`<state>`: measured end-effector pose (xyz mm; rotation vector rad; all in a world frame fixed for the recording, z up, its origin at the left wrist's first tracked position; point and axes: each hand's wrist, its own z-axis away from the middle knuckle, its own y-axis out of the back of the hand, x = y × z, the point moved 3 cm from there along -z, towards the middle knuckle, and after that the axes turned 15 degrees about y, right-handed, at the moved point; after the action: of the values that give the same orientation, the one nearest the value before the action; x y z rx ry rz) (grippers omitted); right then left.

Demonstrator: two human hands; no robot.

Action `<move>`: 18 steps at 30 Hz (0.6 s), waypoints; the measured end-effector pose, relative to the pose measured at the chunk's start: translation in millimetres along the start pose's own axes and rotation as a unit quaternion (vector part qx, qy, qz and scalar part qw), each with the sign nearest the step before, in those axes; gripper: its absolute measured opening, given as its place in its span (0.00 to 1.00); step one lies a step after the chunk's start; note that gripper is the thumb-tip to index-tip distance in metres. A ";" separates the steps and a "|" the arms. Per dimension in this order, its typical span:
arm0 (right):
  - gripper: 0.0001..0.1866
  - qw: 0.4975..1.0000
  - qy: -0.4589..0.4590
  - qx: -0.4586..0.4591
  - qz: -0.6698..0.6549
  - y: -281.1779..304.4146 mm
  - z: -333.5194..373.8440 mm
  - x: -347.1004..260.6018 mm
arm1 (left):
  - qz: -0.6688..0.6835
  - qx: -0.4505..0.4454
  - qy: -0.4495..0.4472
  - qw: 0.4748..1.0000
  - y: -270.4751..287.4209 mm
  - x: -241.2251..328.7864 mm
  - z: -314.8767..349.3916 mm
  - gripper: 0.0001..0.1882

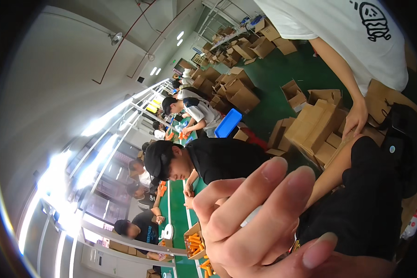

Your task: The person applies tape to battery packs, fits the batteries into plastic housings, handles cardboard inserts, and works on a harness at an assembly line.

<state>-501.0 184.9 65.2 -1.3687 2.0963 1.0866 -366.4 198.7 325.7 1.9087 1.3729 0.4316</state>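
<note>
My left hand (245, 227) fills the lower middle, very close and partly out of the picture at the bottom. Its fingers are bent and the thumb stands apart from them; I see nothing held. Behind it, a bare forearm (326, 180) from a black sleeve, apparently my right arm, runs down and leftward; its hand is hidden. Beyond my left hand is a green worktable (177, 204) with an open cardboard box (188, 235) of orange pieces (195, 243). More orange pieces lie just below the box.
A person in a black cap (160, 160) leans over the table close by. At the upper right, someone in a white shirt (329, 18) has a hand on cardboard boxes (310, 125). A blue tray (228, 123) stands farther along. Several workers line the table under bright lights.
</note>
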 end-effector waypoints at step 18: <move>0.21 1.000 0.026 -0.004 0.008 -10.5 10.5 2.9 | 0.027 -0.049 0.053 0.997 -27.9 6.8 -2.5 0.39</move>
<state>-493.7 189.3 52.8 -1.4026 2.1450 1.0781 -384.2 210.3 306.2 1.8688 1.3436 0.6235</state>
